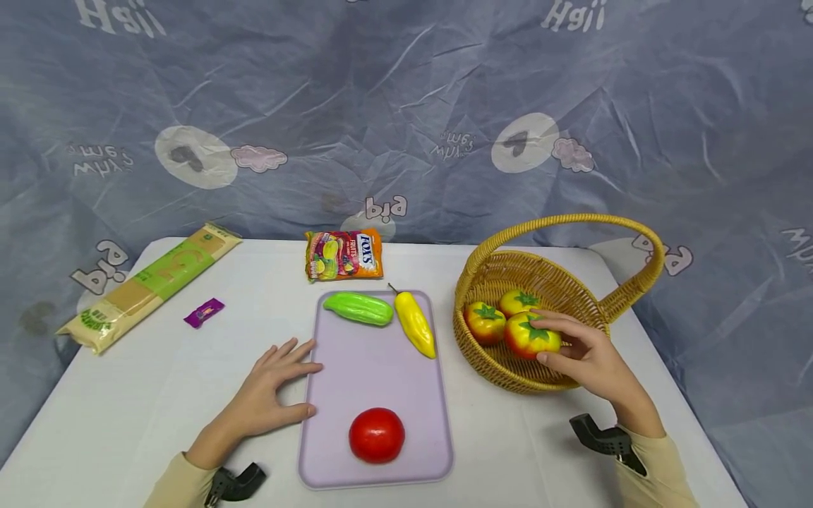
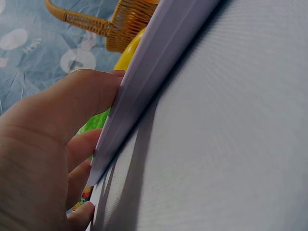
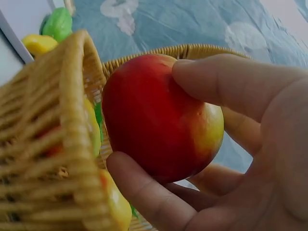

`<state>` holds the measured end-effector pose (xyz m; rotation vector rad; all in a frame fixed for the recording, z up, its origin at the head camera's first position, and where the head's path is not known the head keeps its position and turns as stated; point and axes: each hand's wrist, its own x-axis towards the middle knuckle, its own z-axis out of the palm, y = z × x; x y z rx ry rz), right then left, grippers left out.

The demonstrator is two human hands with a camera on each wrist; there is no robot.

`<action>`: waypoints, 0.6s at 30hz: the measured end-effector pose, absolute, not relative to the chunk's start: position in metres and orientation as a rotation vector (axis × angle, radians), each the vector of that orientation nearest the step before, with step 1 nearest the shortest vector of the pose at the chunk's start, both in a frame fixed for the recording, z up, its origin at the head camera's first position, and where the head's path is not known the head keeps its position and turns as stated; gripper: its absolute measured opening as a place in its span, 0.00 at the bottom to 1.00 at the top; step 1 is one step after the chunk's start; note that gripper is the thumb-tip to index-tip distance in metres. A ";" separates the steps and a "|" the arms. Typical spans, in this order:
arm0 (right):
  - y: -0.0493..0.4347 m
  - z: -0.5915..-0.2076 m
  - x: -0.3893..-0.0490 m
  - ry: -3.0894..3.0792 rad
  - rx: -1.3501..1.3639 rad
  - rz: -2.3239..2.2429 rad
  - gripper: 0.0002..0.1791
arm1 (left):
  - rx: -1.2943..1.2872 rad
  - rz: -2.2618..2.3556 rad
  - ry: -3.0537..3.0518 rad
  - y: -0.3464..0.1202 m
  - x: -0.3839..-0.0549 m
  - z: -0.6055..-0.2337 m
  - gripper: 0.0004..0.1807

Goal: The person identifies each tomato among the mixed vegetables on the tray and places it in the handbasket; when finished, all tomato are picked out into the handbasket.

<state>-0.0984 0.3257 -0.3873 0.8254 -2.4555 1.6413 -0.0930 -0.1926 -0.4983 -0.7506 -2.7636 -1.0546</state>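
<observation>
In the head view my right hand (image 1: 591, 356) grips a red-and-yellow tomato (image 1: 528, 337) with a green star-shaped top, over the wicker basket (image 1: 470, 346). Thumb and fingers wrap its sides in the right wrist view, where the tomato (image 3: 159, 115) shows its red underside by the basket rim (image 3: 74, 96). Two similar tomatoes, one at the left (image 1: 485, 324) and one behind (image 1: 517, 302), lie inside the basket. My left hand (image 1: 263, 395) spreads its fingers at the left edge of the lilac tray (image 1: 368, 374); the left wrist view shows fingertips against the tray's side (image 2: 139, 86).
On the tray lie a green cucumber-like vegetable (image 1: 358, 308), a yellow pepper (image 1: 415, 324) and a red round tomato-like piece (image 1: 377, 435). Behind it is a candy bag (image 1: 344, 255). A small purple wrapped sweet (image 1: 204, 312) and a long noodle packet (image 1: 152, 286) lie left. The basket's tall handle (image 1: 565, 220) arches up.
</observation>
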 end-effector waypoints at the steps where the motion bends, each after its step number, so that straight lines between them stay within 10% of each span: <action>1: 0.328 -0.388 -0.099 -2.449 0.833 1.649 0.28 | -0.751 -1.054 -2.762 -0.193 -0.093 -0.498 0.32; 18: 0.338 -0.396 -0.106 -2.701 0.841 1.466 0.23 | -0.754 -1.046 -2.763 -0.192 -0.094 -0.499 0.32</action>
